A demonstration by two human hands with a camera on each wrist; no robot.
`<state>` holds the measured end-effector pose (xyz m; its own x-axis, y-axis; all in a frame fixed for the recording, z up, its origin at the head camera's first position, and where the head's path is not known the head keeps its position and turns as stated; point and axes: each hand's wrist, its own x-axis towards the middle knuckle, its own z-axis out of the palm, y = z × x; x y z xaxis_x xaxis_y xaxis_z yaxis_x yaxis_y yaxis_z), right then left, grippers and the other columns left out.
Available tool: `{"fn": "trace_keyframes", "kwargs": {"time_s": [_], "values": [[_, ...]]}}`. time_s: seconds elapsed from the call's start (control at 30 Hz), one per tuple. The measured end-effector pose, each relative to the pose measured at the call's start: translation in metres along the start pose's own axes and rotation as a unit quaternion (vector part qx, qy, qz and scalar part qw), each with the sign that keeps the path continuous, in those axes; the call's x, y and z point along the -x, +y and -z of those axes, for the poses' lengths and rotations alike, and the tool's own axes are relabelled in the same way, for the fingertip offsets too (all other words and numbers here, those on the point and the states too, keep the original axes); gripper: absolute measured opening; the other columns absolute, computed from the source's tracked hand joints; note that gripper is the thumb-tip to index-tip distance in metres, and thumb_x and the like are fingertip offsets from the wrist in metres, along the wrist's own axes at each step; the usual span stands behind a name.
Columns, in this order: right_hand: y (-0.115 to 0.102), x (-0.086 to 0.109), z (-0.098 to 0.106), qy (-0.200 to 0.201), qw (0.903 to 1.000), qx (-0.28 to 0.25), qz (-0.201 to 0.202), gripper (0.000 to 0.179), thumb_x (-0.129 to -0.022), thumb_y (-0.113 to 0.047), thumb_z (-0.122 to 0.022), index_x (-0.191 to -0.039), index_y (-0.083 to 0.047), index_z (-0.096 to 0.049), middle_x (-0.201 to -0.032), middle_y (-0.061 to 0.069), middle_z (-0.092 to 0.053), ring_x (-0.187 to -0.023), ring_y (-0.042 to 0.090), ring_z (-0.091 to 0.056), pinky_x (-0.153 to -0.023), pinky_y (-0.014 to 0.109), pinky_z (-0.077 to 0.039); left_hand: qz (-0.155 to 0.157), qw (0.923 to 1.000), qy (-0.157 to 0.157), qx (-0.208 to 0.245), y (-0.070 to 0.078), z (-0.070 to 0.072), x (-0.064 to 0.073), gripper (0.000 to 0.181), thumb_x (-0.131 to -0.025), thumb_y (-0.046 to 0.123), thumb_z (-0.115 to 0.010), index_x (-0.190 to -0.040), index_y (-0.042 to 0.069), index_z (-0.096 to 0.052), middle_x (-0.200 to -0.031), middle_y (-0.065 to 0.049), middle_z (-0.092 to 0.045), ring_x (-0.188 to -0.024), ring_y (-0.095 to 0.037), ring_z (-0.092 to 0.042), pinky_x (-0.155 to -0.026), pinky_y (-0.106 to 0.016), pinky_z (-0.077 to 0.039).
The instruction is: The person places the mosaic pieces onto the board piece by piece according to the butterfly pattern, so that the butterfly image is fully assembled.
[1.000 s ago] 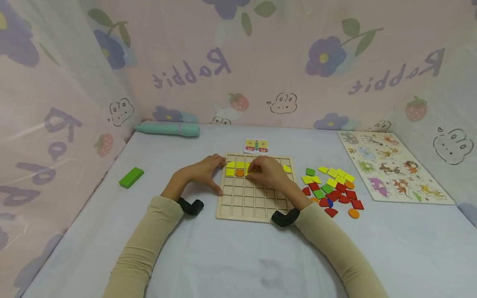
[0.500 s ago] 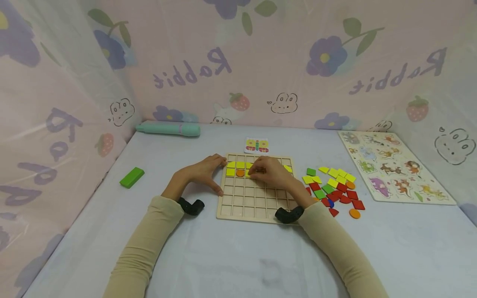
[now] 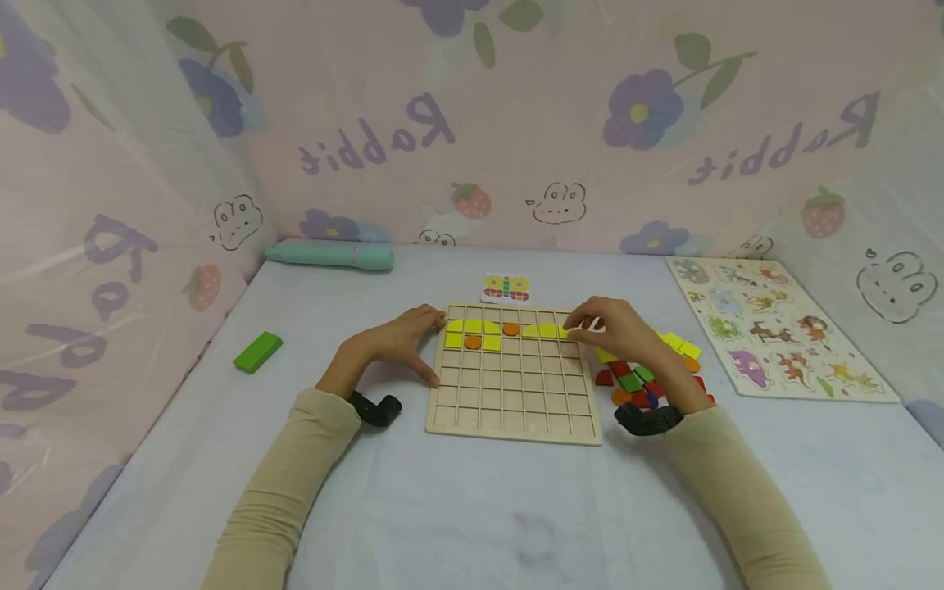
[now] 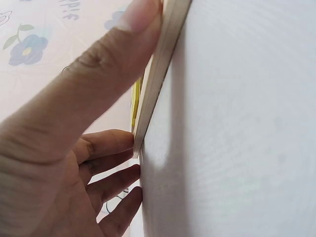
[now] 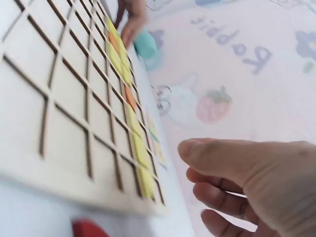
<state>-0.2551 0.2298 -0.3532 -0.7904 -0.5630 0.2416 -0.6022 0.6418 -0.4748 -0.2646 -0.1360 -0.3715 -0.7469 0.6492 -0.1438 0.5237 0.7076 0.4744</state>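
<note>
A wooden grid board [image 3: 515, 381] lies on the table, with yellow tiles [image 3: 473, 325] and an orange disc [image 3: 510, 329] along one upper row. Below that row, another orange disc [image 3: 473, 342] sits between two yellow squares. My left hand [image 3: 394, 340] touches the board's left edge with spread thumb and fingers; its thumb [image 4: 98, 64] lies against the wooden side in the left wrist view. At the board's upper right corner is my right hand [image 3: 615, 326], near the last yellow tile [image 5: 146, 182]. In the right wrist view its fingers are loosely bent around nothing.
Loose red, green, yellow and orange tiles [image 3: 623, 381] lie right of the board, partly behind the right arm. A butterfly pattern card [image 3: 506, 287] lies behind it. An animal puzzle board [image 3: 782, 332], a green block [image 3: 258, 352] and a teal tube-shaped thing [image 3: 332, 256] lie farther out.
My right hand has moved right, from the middle of the tile rows to the board's upper right corner, uncovering an orange disc and yellow tiles. The left hand stays at the left edge.
</note>
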Motion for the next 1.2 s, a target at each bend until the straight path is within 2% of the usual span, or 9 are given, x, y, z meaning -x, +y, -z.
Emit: {"fn": "trace_keyframes", "kwargs": {"time_s": [0.17, 0.3, 0.4, 0.57, 0.73, 0.93, 1.2], "values": [[0.016, 0.021, 0.020, 0.016, 0.9985, 0.018, -0.049, 0.014, -0.085, -0.014, -0.069, -0.097, -0.007, -0.070, -0.092, 0.002, -0.066, -0.078, 0.015, -0.056, -0.070, 0.027, -0.049, -0.002, 1.0000, 0.001, 0.002, 0.000, 0.000, 0.001, 0.097, -0.062, 0.046, -0.083, -0.137, 0.004, -0.037, -0.144, -0.010, -0.031, -0.135, -0.028, -0.025, -0.112, -0.043, -0.022], [0.023, 0.034, 0.030, 0.012, 0.9948, 0.019, -0.099, 0.016, -0.086, -0.017, -0.068, -0.098, -0.007, -0.070, -0.094, 0.003, -0.066, -0.081, 0.016, -0.055, -0.072, 0.022, -0.048, -0.002, 1.0000, 0.001, 0.002, 0.000, 0.000, 0.001, 0.098, -0.062, 0.047, -0.083, -0.137, 0.004, -0.038, -0.144, -0.010, -0.031, -0.135, -0.029, -0.025, -0.112, -0.043, -0.022], [0.027, 0.040, 0.035, 0.006, 0.9923, 0.017, -0.123, 0.018, -0.087, -0.021, -0.067, -0.100, -0.008, -0.070, -0.096, 0.004, -0.066, -0.082, 0.018, -0.056, -0.072, 0.021, -0.048, -0.002, 1.0000, 0.002, 0.000, 0.000, -0.001, 0.001, 0.099, -0.061, 0.048, -0.083, -0.137, 0.004, -0.037, -0.144, -0.010, -0.032, -0.135, -0.029, -0.026, -0.112, -0.044, -0.022], [0.031, 0.047, 0.041, -0.001, 0.9910, 0.012, -0.133, 0.022, -0.088, -0.021, -0.066, -0.103, -0.006, -0.068, -0.099, 0.006, -0.065, -0.085, 0.020, -0.057, -0.073, 0.019, -0.048, -0.001, 1.0000, 0.004, -0.005, 0.000, -0.002, 0.001, 0.100, -0.061, 0.048, -0.084, -0.138, 0.004, -0.036, -0.144, -0.010, -0.032, -0.135, -0.028, -0.026, -0.112, -0.043, -0.023], [0.034, 0.052, 0.048, 0.015, 0.9907, 0.025, -0.133, 0.023, -0.087, -0.019, -0.067, -0.105, -0.004, -0.067, -0.100, 0.009, -0.066, -0.086, 0.022, -0.058, -0.071, 0.014, -0.046, 0.000, 0.9999, 0.004, -0.012, -0.001, -0.003, 0.000, 0.101, -0.062, 0.049, -0.083, -0.139, 0.004, -0.035, -0.144, -0.009, -0.032, -0.135, -0.027, -0.025, -0.112, -0.042, -0.023], [0.039, 0.060, 0.057, 0.024, 0.9872, 0.018, -0.157, 0.028, -0.087, -0.021, -0.066, -0.108, -0.003, -0.065, -0.104, 0.015, -0.064, -0.089, 0.026, -0.057, -0.069, 0.013, -0.045, 0.000, 0.9999, 0.007, -0.008, -0.001, -0.002, 0.000, 0.099, -0.061, 0.048, -0.084, -0.137, 0.004, -0.037, -0.144, -0.009, -0.032, -0.135, -0.027, -0.025, -0.112, -0.042, -0.022], [0.046, 0.064, 0.057, 0.005, 0.9832, 0.023, -0.181, 0.025, -0.087, -0.020, -0.067, -0.106, -0.004, -0.066, -0.103, 0.015, -0.064, -0.088, 0.027, -0.057, -0.073, 0.027, -0.047, 0.010, 0.9998, 0.005, -0.015, 0.000, -0.002, 0.001, 0.100, -0.061, 0.048, -0.084, -0.138, 0.005, -0.037, -0.143, -0.008, -0.033, -0.135, -0.027, -0.026, -0.112, -0.042, -0.023]]}}
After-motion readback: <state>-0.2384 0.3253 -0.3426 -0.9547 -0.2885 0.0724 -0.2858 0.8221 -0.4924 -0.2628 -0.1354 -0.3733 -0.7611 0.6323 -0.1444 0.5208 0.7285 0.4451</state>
